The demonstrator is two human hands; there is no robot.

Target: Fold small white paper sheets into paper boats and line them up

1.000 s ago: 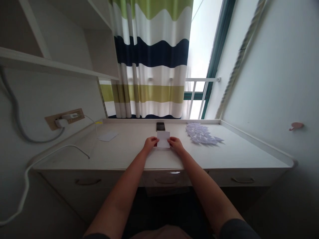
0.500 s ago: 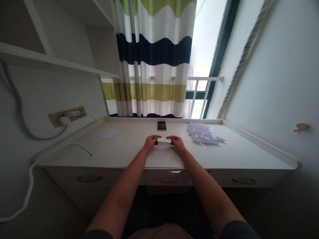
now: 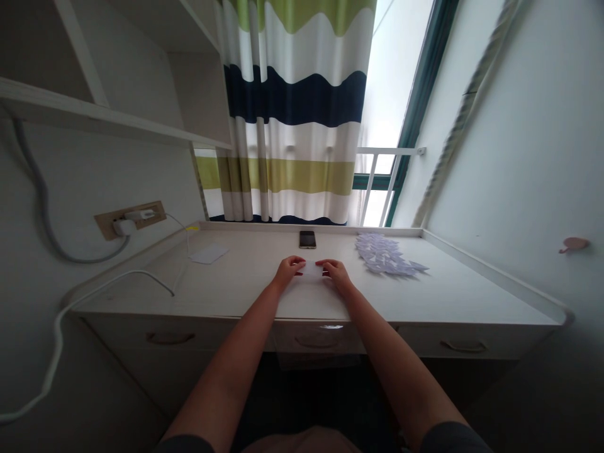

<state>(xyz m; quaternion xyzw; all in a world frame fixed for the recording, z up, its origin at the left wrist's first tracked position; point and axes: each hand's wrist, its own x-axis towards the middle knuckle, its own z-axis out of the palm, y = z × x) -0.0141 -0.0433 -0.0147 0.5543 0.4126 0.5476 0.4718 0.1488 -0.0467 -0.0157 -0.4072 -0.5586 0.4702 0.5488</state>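
A small white sheet of paper (image 3: pixel 311 268) is held between my two hands, just above the desk. My left hand (image 3: pixel 289 270) pinches its left edge, and my right hand (image 3: pixel 334 270) grips the right edge with bent fingers. The sheet is pale against the white desktop, so its folds are hard to make out. To the right of my right hand lies a pile of folded white paper pieces (image 3: pixel 384 255) with pointed ends. Further left, a few flat paper sheets (image 3: pixel 208 254) rest on the desk.
A dark phone (image 3: pixel 307 240) lies beyond my hands. The white desk (image 3: pixel 255 296) has a raised rim along its back and right side. A white cable (image 3: pixel 141 272) crosses its left edge near a wall socket (image 3: pixel 129 220). A striped curtain (image 3: pixel 306 145) hangs behind.
The paper between my hands has changed angle: its bright upper face and shaded front edge have given way to one flatter, paler surface. My hands stay in nearly the same place.
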